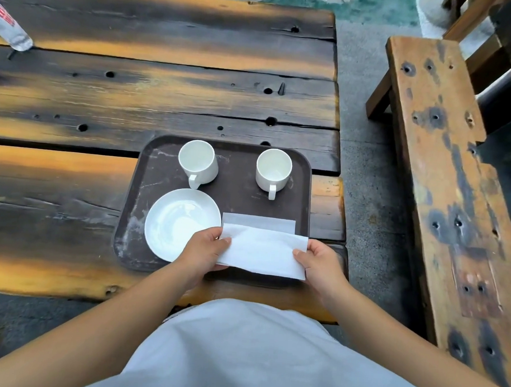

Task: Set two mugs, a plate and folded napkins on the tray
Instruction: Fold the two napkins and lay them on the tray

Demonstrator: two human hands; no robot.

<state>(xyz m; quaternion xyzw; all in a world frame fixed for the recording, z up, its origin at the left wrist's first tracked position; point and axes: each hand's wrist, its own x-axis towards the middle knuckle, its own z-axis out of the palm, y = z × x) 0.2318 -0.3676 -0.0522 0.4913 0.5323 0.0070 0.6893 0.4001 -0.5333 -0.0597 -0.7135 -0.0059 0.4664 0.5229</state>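
A dark brown tray (236, 198) lies at the table's near right corner. Two white mugs stand upright at its far side, one on the left (198, 163) and one on the right (273, 170), handles toward me. A white plate (174, 221) rests in the tray's near left part. A folded white napkin (260, 222) lies flat on the tray to the right of the plate. A second white napkin (262, 252) is held just above the tray's near right part, my left hand (204, 250) pinching its left end and my right hand (318, 263) its right end.
The tray sits on a rough wooden plank table (134, 96) with dark holes. A wooden bench (446, 190) runs along the right, with a strip of grey floor (366, 170) between. A clear packet with red print (7, 25) lies at the table's far left.
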